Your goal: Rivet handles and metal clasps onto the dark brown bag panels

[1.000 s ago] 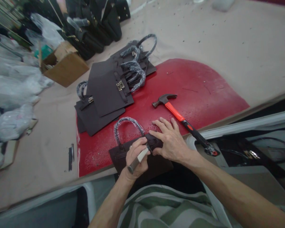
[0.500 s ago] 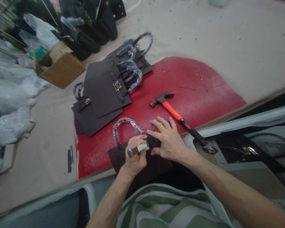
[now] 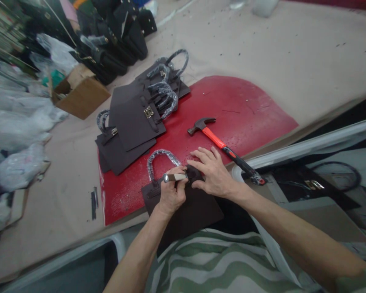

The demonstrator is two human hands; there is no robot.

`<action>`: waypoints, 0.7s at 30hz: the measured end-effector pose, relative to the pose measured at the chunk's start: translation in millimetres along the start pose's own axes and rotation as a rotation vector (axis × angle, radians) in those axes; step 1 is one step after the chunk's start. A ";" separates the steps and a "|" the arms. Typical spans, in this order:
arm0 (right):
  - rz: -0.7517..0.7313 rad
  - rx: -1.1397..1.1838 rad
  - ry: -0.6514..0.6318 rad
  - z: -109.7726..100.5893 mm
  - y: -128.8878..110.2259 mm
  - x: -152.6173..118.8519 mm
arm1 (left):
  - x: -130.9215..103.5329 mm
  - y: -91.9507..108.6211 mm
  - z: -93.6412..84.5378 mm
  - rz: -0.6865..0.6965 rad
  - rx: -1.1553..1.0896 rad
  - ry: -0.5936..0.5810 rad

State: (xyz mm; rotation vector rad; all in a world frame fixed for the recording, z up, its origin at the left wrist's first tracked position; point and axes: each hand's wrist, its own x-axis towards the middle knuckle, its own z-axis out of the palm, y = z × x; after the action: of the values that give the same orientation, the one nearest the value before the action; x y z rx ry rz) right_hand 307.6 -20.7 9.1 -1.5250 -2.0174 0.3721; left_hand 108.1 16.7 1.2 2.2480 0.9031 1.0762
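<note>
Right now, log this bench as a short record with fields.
left hand: grip shut on a small tool
right hand: flat on the strap of the dark bag panel
panel handle: plastic-wrapped
hammer: on the red mat, right of the hands
behind: stack of bag panels; cardboard box

We are wearing a striped top [image 3: 213,260] in green and off-white, short-sleeved, leaving our forearms and both hands bare.
</note>
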 end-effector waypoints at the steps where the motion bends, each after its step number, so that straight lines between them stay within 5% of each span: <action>1: 0.006 0.012 0.055 -0.7 -0.1 -4.7 | 0.6 0.2 0.1 0.008 -0.011 0.002; 6: 0.009 -0.002 0.315 -7.2 -4.0 -38.6 | 1.6 1.0 1.7 -0.019 -0.038 0.024; 10: 0.041 -0.124 0.377 -25.1 -5.4 -52.6 | -0.4 0.3 3.2 -0.065 -0.060 0.017; 15: 0.344 -0.408 0.075 -56.3 5.9 -29.4 | -1.0 0.5 4.8 -0.062 -0.058 0.037; 18: 0.528 -0.321 -0.158 -65.8 11.6 -7.0 | -0.9 0.7 5.5 -0.066 -0.065 0.045; 21: 0.658 -0.152 -0.231 -66.5 13.3 11.1 | -1.1 -0.5 6.0 -0.072 -0.082 0.042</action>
State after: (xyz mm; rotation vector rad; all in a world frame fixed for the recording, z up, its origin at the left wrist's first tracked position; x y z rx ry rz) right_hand 355.6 -14.0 57.9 -2.3220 -1.6783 0.6862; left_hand 112.3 15.3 -3.1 2.1169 0.9332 1.1115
